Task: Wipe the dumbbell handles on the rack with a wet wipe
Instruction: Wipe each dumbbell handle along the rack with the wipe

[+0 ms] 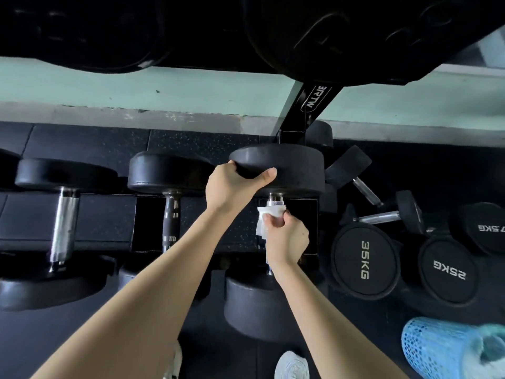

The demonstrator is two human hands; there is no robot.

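Left to right on the rack (103,214): two idle dumbbells, then the dumbbell (276,170) at the rack's right end. Left hand (232,184) curls over its far head; right hand (287,236) closes the wet wipe (269,214) around its handle (276,202).

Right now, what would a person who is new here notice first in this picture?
In the middle, two bare arms reach a rack dumbbell: the left hand grips its far head, and the right hand rubs a white wipe on its handle. At right, floor dumbbells read 35KG and 25KG.
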